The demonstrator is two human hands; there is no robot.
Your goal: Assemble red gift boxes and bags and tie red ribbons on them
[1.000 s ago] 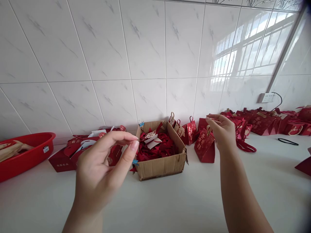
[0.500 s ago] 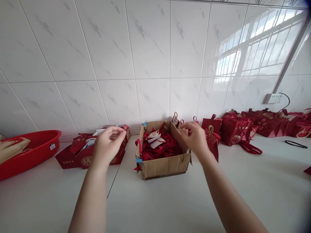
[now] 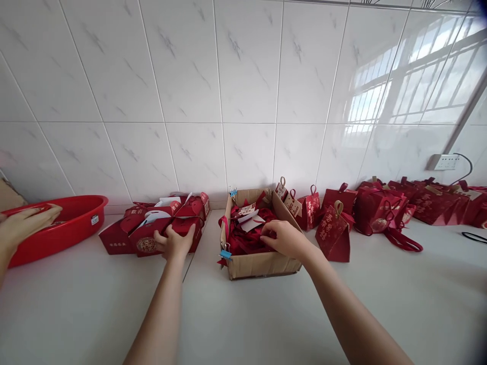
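Note:
A cardboard box (image 3: 262, 264) stands on the white table against the tiled wall, filled with red ribbons (image 3: 243, 242) and a few white and patterned tags (image 3: 251, 221). Over its right side reaches my right hand (image 3: 283, 238), fingers curled at the ribbons; whether they pinch anything is too small to tell. My left hand (image 3: 175, 242) is spread at the front of the red gift boxes (image 3: 146, 235) left of the cardboard box, its fingers apart and near or touching a box. Blue clips (image 3: 225, 254) sit on the cardboard rim.
At the far left, another person's hand (image 3: 28, 223) is over a red basin (image 3: 64, 246). Red gift bags (image 3: 335, 238) line the wall on the right. A black loop (image 3: 474, 237) lies at the right edge, below a wall socket (image 3: 444, 162).
My left hand has lowered and opened at the gift boxes. My right hand has moved down and left into the cardboard box. The view has shifted slightly left.

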